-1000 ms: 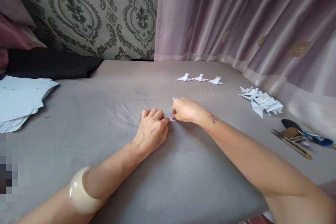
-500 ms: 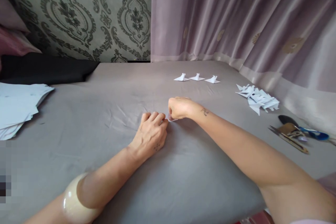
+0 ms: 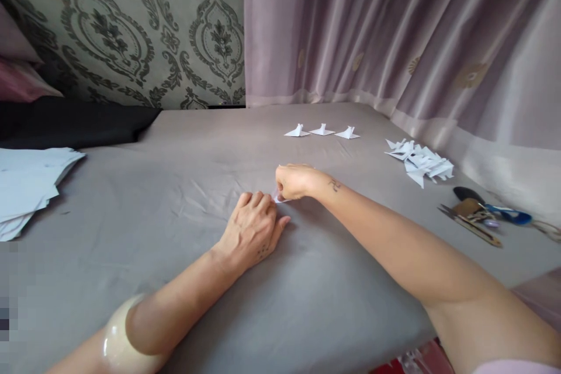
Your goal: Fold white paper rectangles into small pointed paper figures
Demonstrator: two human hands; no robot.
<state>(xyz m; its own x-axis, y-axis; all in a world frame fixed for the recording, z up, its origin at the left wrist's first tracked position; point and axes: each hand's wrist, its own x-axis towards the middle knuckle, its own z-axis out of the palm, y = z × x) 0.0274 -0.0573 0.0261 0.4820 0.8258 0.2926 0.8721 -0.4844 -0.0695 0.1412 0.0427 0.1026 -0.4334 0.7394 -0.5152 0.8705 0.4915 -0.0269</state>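
Note:
Small, white folded paper (image 3: 280, 200) lies low between my hands, and most of it is hidden behind the fingers. My right hand (image 3: 295, 182) is closed on it from the far right side, fist-like, with the knuckles up. From the near left, my left hand (image 3: 253, 227) bends its fingers down at the paper's left end, with the thumb stuck out to the right, off the paper. The left fingertips are out of sight. Farther back, three white folded paper figures (image 3: 323, 130) stand in a row on the grey cloth surface (image 3: 184, 292).
A heap of similar folded paper pieces (image 3: 423, 160) lies at the right. Nearer are a pointed cutter-like tool (image 3: 471, 227), blue-handled scissors (image 3: 511, 213) and small items. A stack of white paper sheets (image 3: 33, 187) and a black cloth (image 3: 74, 123) lie at the left.
My left thumb has moved away from the paper and now points right. My right hand stays closed at the paper. The view has shifted slightly to the right.

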